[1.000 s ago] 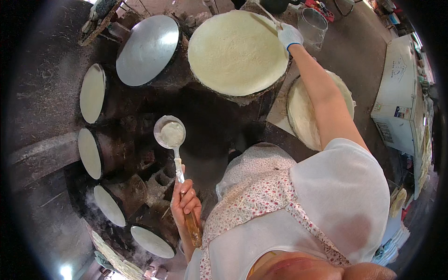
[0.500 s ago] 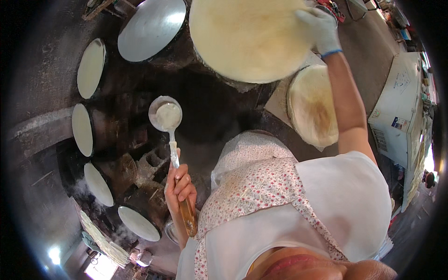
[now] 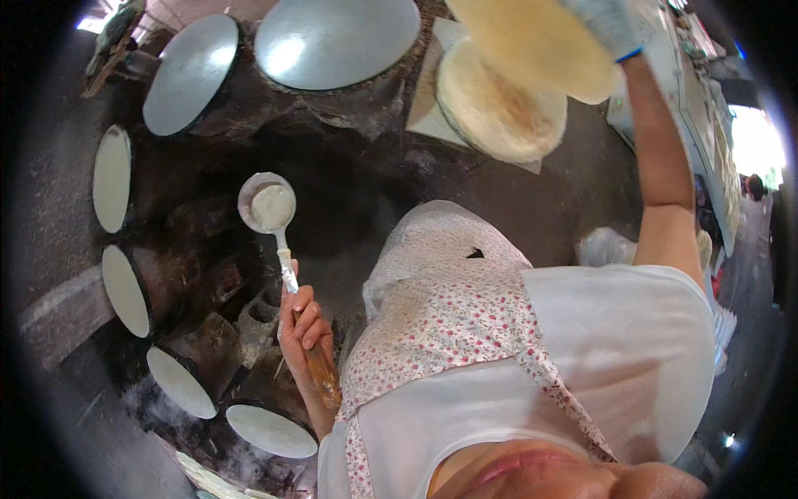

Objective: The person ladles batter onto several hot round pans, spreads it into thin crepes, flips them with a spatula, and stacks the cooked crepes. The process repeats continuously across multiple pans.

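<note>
My left hand [image 3: 306, 323] is wrapped round the wooden handle of a ladle [image 3: 268, 205], whose round bowl holds pale batter. At the upper right my right hand [image 3: 605, 23], in a pale glove with a blue cuff, grips a large thin pancake [image 3: 540, 50] by its right side. The pancake hangs above a stack of similar pancakes [image 3: 478, 104] lying on a flat board [image 3: 426, 100]. Motion blurs the pancake, and the glove's fingertips are hard to make out. Left of the stack is a bare, shiny round griddle [image 3: 337, 41].
A second bare griddle [image 3: 193, 75] stands at the upper left. Further griddles covered with pale batter, such as one griddle [image 3: 112, 179], curve down the left side, with steam near the lowest. A pale cabinet [image 3: 644, 100] stands beyond my right arm.
The pancake has come off its griddle, leaving the metal bare, and moved right over the stack with my right hand. My left hand still holds the ladle. The view has turned right.
</note>
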Motion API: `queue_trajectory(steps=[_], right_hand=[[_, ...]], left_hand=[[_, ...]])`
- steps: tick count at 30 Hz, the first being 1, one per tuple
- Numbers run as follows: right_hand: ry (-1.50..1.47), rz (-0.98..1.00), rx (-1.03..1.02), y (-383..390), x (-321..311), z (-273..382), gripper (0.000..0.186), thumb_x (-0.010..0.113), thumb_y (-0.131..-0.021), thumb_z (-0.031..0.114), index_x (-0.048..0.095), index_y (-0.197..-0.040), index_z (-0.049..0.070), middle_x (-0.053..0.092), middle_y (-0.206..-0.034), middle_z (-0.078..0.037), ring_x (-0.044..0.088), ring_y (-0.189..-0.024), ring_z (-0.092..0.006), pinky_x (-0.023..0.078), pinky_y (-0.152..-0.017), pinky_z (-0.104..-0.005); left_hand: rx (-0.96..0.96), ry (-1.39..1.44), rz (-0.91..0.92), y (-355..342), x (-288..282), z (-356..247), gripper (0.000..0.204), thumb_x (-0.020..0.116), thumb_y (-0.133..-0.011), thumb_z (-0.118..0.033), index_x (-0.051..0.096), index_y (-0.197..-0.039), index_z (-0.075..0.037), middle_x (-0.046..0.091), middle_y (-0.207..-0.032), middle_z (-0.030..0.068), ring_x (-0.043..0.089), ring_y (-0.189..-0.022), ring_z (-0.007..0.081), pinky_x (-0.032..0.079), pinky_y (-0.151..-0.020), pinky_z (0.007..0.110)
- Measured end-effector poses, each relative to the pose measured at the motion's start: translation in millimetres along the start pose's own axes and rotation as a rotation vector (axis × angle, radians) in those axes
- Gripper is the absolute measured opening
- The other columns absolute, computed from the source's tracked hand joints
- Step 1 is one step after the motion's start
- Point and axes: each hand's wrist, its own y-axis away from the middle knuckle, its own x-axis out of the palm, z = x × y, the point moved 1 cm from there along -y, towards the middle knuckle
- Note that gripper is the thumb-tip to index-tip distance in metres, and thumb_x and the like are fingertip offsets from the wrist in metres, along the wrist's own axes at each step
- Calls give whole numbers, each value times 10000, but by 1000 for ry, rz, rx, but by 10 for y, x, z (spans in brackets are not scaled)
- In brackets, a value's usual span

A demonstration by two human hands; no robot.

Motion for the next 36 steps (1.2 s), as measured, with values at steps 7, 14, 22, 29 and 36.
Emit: queue_trajectory(steps=[7, 14, 22, 29, 36], right_hand=[[465, -96, 193, 1421, 2678, -28, 129, 720, -731, 140, 688, -856, 149, 643, -834, -76, 675, -805, -291, 559, -673, -451], [355, -28, 428, 1705, 3441, 21, 148, 754, -749, 181, 711, -888, 153, 655, -921, -77, 686, -887, -308, 578, -742, -464], [195, 142, 526, 1434, 3444, 231, 545, 821, -832, 413, 686, -1304, 178, 694, -1026, -135, 707, -963, -343, 572, -792, -471], [-190, 328, 337, 896, 3640, 766, 794, 817, -837, 381, 534, -1524, 99, 705, -1073, -214, 696, -1043, -388, 551, -905, -466], [-487, 680, -160, -385, 3873, 1729, 731, 661, -913, 226, 408, -1583, 79, 685, -1113, -258, 688, -1004, -450, 561, -838, -494]], left_hand=[[37, 38, 17, 7, 126, 60, 526, 335, -1163, -122, 195, -1668, -71, 431, -895, 48, 426, -550, 45, 455, -417, 198], [104, 19, 3, 41, 149, 116, 537, 370, -1155, -112, 206, -1665, -69, 439, -901, 54, 419, -538, 28, 431, -400, 174], [70, 137, 53, 5, 97, 159, 541, 331, -1168, -150, 162, -1676, -73, 470, -933, 66, 469, -551, 68, 460, -423, 226], [235, 269, 50, 41, -358, 261, 521, 355, -1157, -160, 238, -1664, -127, 495, -912, 67, 438, -478, 50, 423, -385, 205], [565, 373, 39, 66, -259, 629, 330, 360, -1171, -198, 402, -1478, -85, 490, -844, 59, 414, -482, 69, 419, -382, 223]])
